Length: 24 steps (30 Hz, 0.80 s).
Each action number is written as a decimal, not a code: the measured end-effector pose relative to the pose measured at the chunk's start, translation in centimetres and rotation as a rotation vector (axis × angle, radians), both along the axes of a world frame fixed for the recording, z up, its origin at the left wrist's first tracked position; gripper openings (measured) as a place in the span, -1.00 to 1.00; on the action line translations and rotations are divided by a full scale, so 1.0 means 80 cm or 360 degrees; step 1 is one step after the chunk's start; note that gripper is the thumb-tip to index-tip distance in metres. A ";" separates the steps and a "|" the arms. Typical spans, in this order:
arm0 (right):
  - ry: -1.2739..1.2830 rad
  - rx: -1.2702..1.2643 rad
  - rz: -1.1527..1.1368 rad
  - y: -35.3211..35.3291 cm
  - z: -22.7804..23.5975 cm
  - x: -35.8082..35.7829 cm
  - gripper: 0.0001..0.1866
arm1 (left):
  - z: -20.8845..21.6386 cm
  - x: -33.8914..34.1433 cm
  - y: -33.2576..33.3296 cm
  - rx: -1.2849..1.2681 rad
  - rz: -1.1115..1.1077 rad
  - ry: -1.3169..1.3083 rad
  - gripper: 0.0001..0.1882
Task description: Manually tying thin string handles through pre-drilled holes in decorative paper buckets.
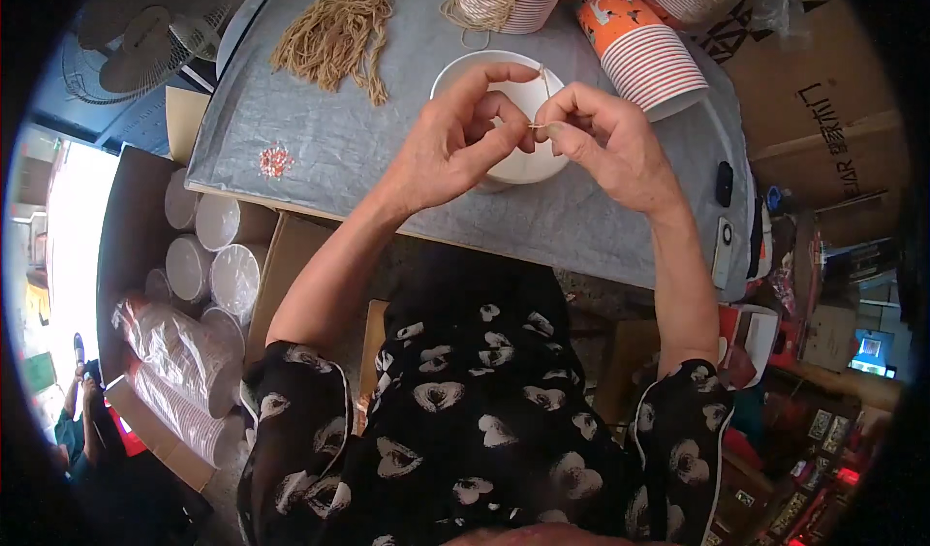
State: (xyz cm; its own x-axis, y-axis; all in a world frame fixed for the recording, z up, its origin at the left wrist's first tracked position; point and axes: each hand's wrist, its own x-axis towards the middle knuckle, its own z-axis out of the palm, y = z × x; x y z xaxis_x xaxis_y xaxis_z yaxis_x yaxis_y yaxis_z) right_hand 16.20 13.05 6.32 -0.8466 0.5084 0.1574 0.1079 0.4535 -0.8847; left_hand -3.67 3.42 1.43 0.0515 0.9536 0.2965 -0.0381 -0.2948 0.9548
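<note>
Both my hands are raised over a round white paper bucket [528, 166] on the grey covered table. A thin tan cord [546, 89] runs between them. My left hand [460, 139] pinches the cord between thumb and fingers, its index finger arched above with the cord near its tip. My right hand [615, 149] pinches the same cord between thumb and index finger, the fingertips of both hands almost touching. Whether there is a knot or loop at the fingertips is too small to tell. The hands cover part of the bucket's rim.
A bundle of tan cords [344, 28] lies at the table's back. Right of it stand stacked striped buckets [509, 3] with cords draped over, and an orange-patterned stack [651, 57]. Red and white bits [276, 162] lie left. A cardboard box [136, 207] holds wrapped bucket stacks.
</note>
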 end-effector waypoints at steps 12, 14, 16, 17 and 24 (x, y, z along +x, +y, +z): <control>0.0045 -0.0230 -0.0126 0.004 -0.011 0.011 -0.84 | 0.002 0.000 0.002 -0.0185 0.0004 -0.0019 -0.52; 0.0082 -0.0196 -0.0139 0.005 -0.012 0.010 -0.85 | 0.017 -0.002 0.000 -0.0475 -0.0023 0.0112 -0.67; 0.0118 -0.0160 -0.0151 0.005 -0.014 0.008 -0.85 | 0.013 -0.005 0.003 -0.0530 -0.0043 0.0135 -0.72; 0.0117 -0.0122 -0.0154 0.005 -0.015 0.007 -0.85 | 0.010 -0.006 0.003 -0.0580 -0.0056 0.0148 -0.77; 0.0177 -0.0071 -0.0120 0.006 -0.022 0.003 -0.86 | 0.002 -0.006 -0.002 -0.0489 -0.0046 0.0047 -0.78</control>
State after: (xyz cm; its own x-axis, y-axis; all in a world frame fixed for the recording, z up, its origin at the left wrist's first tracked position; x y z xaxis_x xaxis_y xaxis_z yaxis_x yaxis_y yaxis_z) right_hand 16.44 13.50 4.54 -0.7843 0.5785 0.2241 0.0401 0.4077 -0.9122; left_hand -4.15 3.27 1.60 0.0843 0.9964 -0.0072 -0.0132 0.0083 0.9999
